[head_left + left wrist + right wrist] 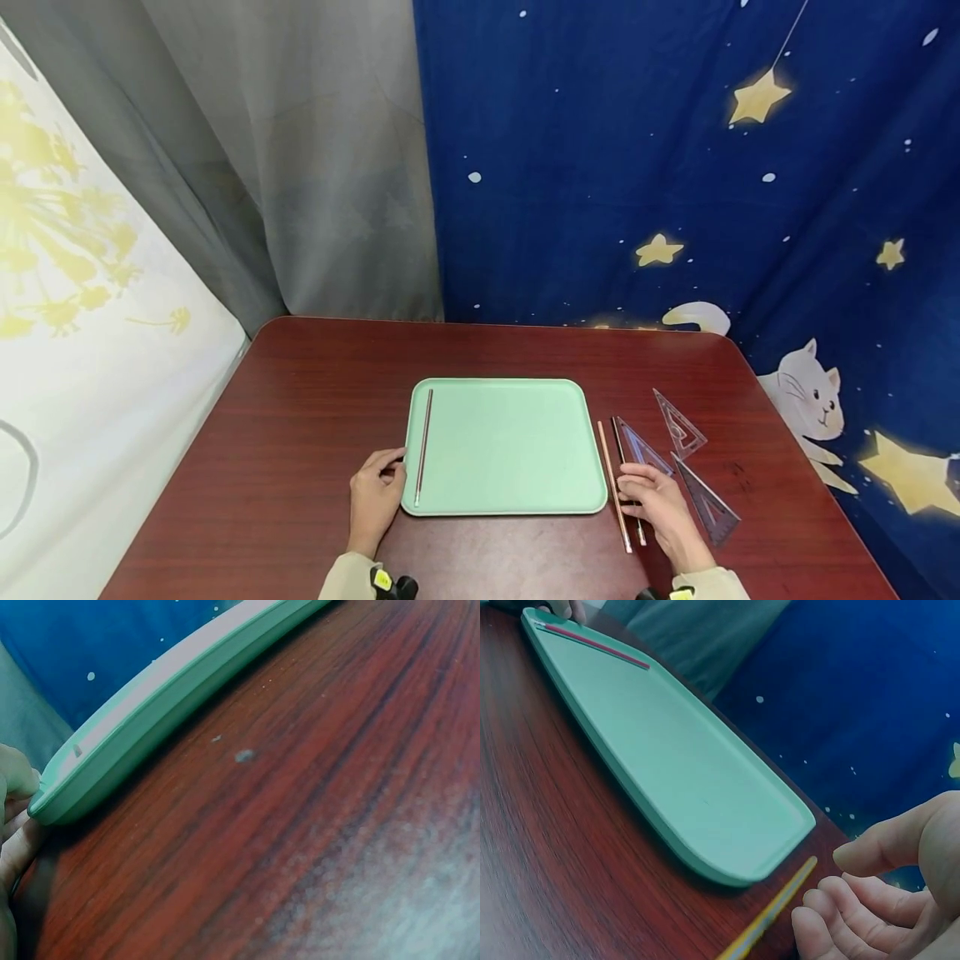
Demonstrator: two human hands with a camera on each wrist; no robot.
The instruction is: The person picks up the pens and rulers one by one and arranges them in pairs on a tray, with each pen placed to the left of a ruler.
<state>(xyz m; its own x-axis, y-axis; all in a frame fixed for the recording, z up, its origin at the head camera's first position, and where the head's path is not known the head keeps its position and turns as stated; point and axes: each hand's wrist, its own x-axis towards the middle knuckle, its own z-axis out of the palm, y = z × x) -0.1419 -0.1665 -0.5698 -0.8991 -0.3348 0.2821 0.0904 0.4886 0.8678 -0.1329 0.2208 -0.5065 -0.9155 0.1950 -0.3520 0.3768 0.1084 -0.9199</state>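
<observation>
My left hand pinches the left rim of the light green tray; in the left wrist view its fingers meet the rim at a corner. Inside the tray, near its left side, lies a dark red pencil. Right of the tray, my right hand hovers over a black pencil, hiding part of it. Beside that lies a yellow pencil, just off the fingertips. In the right wrist view, thumb and fingers stand apart with nothing between them.
Three clear set squares lie right of the pencils: a bluish one partly behind the right hand, one farther back, and one beside the hand. All rest on a dark red wooden table, with curtains behind it.
</observation>
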